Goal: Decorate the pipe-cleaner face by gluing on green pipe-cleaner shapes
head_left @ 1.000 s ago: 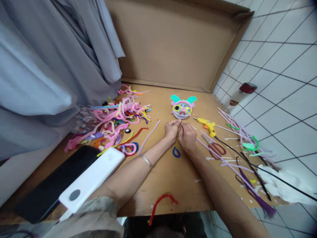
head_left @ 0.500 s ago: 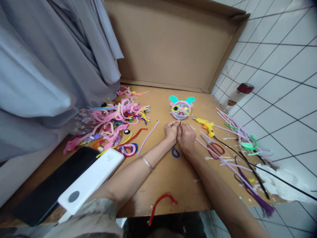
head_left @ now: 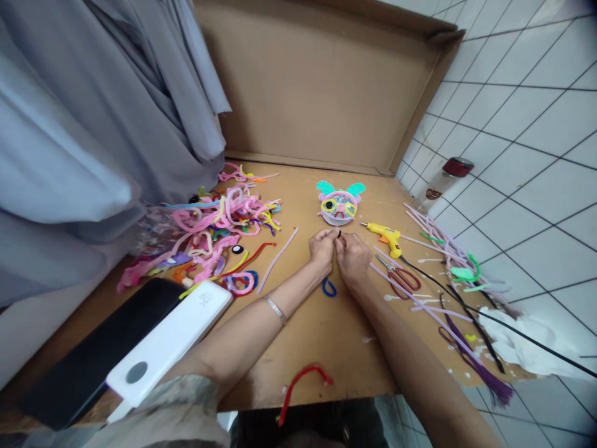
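Observation:
My left hand [head_left: 323, 250] and my right hand [head_left: 352, 256] rest side by side on the brown board [head_left: 326, 330], fingertips pinched together on a small dark piece of pipe cleaner [head_left: 339, 234]. Just beyond them sits a round craft face [head_left: 339, 204] with teal ears and yellow glasses. A blue pipe-cleaner loop [head_left: 329, 287] lies under my wrists.
A heap of pink and coloured pipe cleaners [head_left: 219, 224] lies at the left. A yellow glue gun [head_left: 385, 236], red scissors [head_left: 402, 279] and lilac stems [head_left: 443, 249] lie right. A white power bank [head_left: 170, 339] and black phone [head_left: 88, 358] sit front left, a red pipe cleaner [head_left: 301, 382] at the front edge.
Both hands stay pinched together on the dark piece; the fingers shift only slightly. The view has drifted a little.

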`<state>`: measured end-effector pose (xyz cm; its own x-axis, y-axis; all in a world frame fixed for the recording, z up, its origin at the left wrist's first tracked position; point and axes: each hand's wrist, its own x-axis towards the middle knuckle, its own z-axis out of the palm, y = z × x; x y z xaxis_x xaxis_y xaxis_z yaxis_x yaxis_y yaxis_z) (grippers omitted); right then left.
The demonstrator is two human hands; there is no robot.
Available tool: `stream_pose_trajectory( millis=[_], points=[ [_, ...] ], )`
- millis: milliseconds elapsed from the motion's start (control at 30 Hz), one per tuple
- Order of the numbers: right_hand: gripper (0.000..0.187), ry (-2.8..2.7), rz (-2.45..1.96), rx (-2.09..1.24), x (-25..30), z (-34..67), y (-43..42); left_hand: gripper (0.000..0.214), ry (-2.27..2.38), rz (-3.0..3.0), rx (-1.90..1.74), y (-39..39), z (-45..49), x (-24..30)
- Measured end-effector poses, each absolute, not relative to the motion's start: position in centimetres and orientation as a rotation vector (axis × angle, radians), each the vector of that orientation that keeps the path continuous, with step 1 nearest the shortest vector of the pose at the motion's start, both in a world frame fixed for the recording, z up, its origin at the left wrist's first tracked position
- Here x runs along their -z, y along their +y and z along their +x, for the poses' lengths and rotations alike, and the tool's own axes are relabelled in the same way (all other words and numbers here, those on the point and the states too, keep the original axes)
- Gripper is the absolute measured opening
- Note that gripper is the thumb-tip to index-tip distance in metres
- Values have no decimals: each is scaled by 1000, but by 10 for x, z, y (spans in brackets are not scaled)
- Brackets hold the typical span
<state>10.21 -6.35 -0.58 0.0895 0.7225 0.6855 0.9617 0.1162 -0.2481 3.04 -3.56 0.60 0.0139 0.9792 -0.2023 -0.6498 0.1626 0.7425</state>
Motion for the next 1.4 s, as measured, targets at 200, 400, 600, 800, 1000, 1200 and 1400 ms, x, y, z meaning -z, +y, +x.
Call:
stream_pose_trajectory(
  millis=[200,400,600,800,1000,1200,1400],
  points=[
    [29,-1698,-1624,430,4,106,-63,35,839,526,-1273,-40,26,-14],
    [26,-1683,-1605,431,1,109,-63,44,789,529,-1249,-41,24,-19],
    [23,-1659,-1539,417,-1,111,-63,45,786,570,-1264,-39,25,-18],
    [21,-1686,-1479,363,-4,113,-63,45,764,576,-1274,-39,24,-18],
    [21,-1716,-1444,337,-5,114,-63,40,721,609,-1274,-37,21,-17],
    [24,-1723,-1414,326,-4,113,-62,37,724,584,-1296,-38,22,-19],
    [24,-1749,-1414,321,-2,114,-61,35,723,582,-1290,-40,21,-20]
  ],
)
